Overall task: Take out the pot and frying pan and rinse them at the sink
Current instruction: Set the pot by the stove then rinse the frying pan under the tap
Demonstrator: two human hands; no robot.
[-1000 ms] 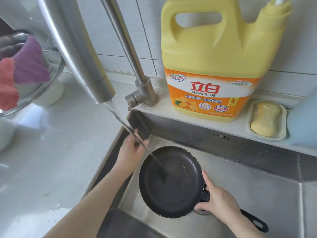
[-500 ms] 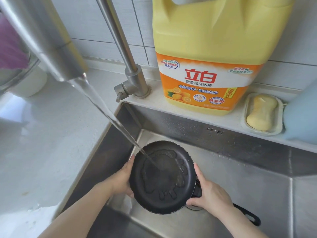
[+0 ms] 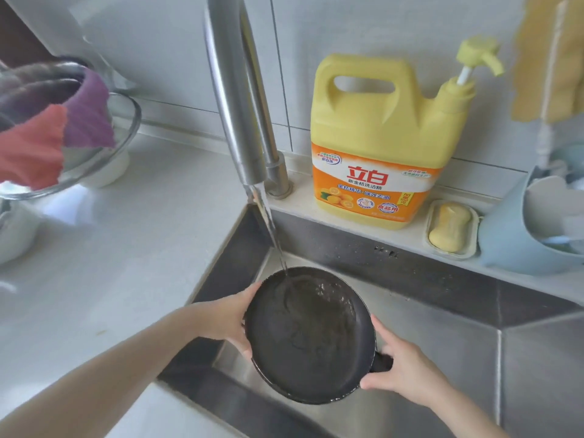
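While water from the faucet (image 3: 234,99) is striking its far edge, we are gripping the black frying pan (image 3: 311,335) over the sink (image 3: 442,336), left hand (image 3: 229,317) clasping the rim, right hand (image 3: 404,371) closing around the handle base; tilting it slowly should be spreading the flow evenly.

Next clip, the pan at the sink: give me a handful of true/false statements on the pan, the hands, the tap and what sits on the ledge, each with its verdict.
1. Water from the tap runs into the frying pan. True.
2. Only one hand holds the pan. False: the left hand grips its rim, the right hand the handle end.
3. The detergent jug lies on its side. False: it stands upright.
4. A soap bar lies in a dish right of the jug. True.
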